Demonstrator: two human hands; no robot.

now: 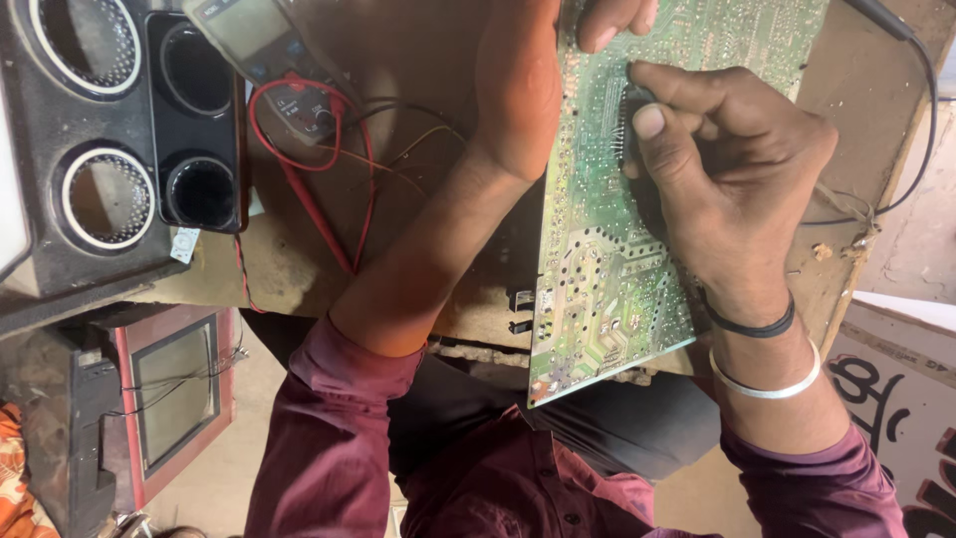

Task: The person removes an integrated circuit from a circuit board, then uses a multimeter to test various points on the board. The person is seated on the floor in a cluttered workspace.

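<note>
A green circuit board [607,279] lies solder-side up on a worn wooden bench [418,60], its near corner hanging over the edge. My left hand [518,90] grips the board's left edge near the top, thumb curled over onto its face. My right hand [737,169] rests on the board's upper middle, its fingers pinching a small dark tool [629,110] whose tip touches the solder side. The tool's body is mostly hidden under my fingers. A black band and a white bangle are on my right wrist.
A multimeter [259,40] with red leads [299,169] lies at the bench's far left. A black speaker box [100,149] with round openings stands left of it. A small red-framed screen [174,389] sits lower left. A black cable [921,100] runs along the right.
</note>
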